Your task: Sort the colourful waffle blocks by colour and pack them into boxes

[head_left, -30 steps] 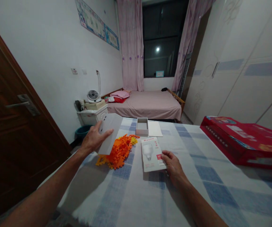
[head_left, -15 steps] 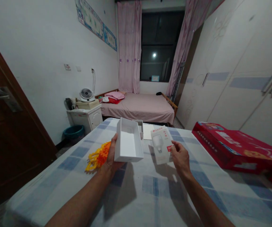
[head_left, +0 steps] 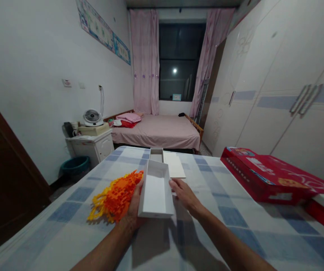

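My left hand is closed around the left side of an open white cardboard box, tilted so its bare inside faces me. My right hand has its fingers closed at the right wall of that box. Left of it lies a heap of orange and yellow plastic pieces, partly behind my left hand. Beyond the held box are a smaller grey-white open box and a flat white panel. The light bulb carton is nowhere visible now.
A large red carton stands on the right of the table, its flap reaching toward me. A blue-and-white checked cloth covers the table. Farther off are a bed, a small cabinet with a fan, and a wardrobe.
My right hand has moved left to the white box, and the light bulb carton it held has left view. The white box is lower in view. The camera has turned slightly right.
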A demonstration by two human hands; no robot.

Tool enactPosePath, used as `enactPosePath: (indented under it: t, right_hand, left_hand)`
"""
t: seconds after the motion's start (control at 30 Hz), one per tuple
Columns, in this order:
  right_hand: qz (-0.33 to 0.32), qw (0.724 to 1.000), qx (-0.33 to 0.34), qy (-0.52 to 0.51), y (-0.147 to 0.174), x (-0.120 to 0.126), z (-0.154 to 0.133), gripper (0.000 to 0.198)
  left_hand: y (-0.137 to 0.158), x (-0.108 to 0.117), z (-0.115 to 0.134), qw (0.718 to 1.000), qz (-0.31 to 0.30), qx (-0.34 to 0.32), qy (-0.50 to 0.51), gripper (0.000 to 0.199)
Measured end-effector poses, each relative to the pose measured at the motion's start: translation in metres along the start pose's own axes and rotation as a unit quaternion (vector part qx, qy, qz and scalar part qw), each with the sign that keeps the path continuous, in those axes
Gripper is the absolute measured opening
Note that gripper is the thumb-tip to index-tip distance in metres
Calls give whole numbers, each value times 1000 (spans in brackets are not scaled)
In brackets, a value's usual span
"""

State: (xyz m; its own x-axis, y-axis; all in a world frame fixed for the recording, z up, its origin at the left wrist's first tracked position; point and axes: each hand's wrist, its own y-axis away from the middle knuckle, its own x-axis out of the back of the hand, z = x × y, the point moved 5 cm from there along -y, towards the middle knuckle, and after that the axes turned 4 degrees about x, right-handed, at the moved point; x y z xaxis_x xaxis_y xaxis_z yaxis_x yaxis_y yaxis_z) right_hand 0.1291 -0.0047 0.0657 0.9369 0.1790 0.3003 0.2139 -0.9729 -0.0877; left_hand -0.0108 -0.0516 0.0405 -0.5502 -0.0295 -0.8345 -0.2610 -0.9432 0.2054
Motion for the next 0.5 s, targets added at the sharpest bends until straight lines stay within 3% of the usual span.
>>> enactPosePath:
  t: [0.07,0.2,0.33,0.5]
  right_hand:
    - [-54,993,-44,-96,27,-4,4,36]
    - [-63,989,4,-133,62,22,2,29]
    - [-8,994,-18,-104,86,78,17,29]
    - [61,992,-66,-94,131,149,31,34]
  left_hand:
    - [-1,-7,-10,1000,-16,23,-14,52]
    - [2,-20,-36,994,-21,67,-88,53]
    - [3,-31,-57,966,-52,118,-223,49]
    - [-18,-23,-60,928,57,61,-363,28]
